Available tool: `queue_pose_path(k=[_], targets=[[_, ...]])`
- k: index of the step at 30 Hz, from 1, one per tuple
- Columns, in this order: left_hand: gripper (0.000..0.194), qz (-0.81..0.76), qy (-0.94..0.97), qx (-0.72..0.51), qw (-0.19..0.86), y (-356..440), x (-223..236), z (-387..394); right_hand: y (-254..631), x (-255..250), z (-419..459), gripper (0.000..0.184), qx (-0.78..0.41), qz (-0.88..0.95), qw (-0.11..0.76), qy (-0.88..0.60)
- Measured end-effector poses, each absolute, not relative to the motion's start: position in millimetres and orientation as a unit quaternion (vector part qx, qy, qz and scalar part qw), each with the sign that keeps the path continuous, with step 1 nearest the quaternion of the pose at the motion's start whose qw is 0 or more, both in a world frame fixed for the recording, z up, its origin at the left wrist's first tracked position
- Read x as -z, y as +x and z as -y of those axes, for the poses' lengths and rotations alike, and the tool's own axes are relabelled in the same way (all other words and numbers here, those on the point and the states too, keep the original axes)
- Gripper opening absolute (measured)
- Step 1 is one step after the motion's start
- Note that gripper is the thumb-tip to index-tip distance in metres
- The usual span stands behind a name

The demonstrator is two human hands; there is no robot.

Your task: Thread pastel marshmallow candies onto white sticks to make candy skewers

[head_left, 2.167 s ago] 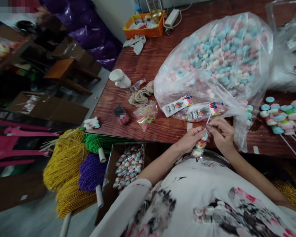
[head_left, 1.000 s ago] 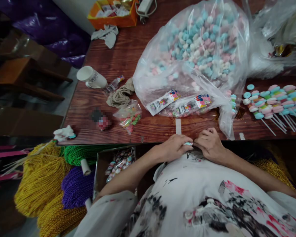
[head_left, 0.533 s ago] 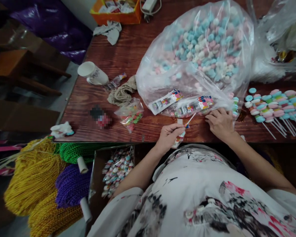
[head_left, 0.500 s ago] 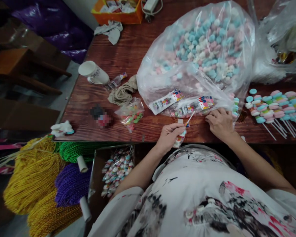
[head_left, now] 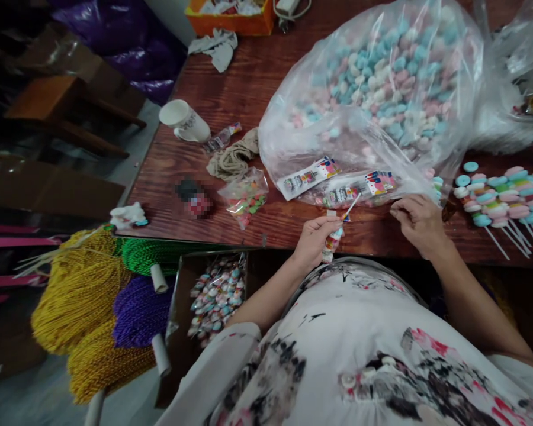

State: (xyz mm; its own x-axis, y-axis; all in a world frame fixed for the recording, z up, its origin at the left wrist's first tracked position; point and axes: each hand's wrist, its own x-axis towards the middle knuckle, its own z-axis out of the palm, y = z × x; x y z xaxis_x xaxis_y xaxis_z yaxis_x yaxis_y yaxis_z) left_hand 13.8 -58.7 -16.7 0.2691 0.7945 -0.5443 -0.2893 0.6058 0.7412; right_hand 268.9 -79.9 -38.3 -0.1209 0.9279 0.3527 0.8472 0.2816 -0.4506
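Our left hand (head_left: pixel 314 241) pinches the wrapped marshmallow stick (head_left: pixel 333 240) at the near edge of the worktop (head_left: pixel 260 77); right hand (head_left: pixel 421 227) half-curled by the big clear bag (head_left: pixel 382 89), can't tell if we're holding anything there.

The multicoloured candy (head_left: pixel 333 240) is held tilted over the near edge of the worktop (head_left: pixel 288 228) by the left fingers (head_left: pixel 323 225), its white stick (head_left: pixel 352 207) pointed far and right, its side partly covered.

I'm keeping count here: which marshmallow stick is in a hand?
The marshmallow stick in the left hand, its white end pointing away from the body. That sets it apart from the marshmallow pile lying on the table at right.
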Motion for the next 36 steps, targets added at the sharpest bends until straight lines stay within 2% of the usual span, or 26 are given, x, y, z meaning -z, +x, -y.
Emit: queue_pose_path(k=[9,15,21,23,27,29,33,36], targets=[[0.034,-0.496,0.254,-0.362,0.747,11,22,63,268,40,72,0.021,0.009,0.796,0.112,-0.595],[0.033,-0.496,0.255,-0.362,0.747,12,22,65,263,37,62,0.025,-0.017,0.812,0.069,-0.58],[0.03,-0.487,0.244,-0.364,0.756,18,21,65,260,37,56,0.02,-0.002,0.829,0.036,-0.557],[0.03,-0.49,0.247,-0.364,0.753,18,21,66,263,32,59,0.015,-0.028,0.835,0.084,-0.543],[0.028,-0.503,0.268,-0.367,0.735,22,23,67,251,11,79,0.01,-0.148,0.782,0.324,-0.512],[0.024,-0.498,0.291,-0.377,0.724,27,25,68,232,4,90,0.01,-0.193,0.736,0.413,-0.501],[0.013,-0.444,0.369,-0.4,0.712,37,27,69,193,11,101,0.024,-0.169,0.739,0.444,-0.478],[0.013,-0.429,0.4,-0.392,0.709,37,24,72,185,21,100,0.028,-0.178,0.723,0.455,-0.489]])
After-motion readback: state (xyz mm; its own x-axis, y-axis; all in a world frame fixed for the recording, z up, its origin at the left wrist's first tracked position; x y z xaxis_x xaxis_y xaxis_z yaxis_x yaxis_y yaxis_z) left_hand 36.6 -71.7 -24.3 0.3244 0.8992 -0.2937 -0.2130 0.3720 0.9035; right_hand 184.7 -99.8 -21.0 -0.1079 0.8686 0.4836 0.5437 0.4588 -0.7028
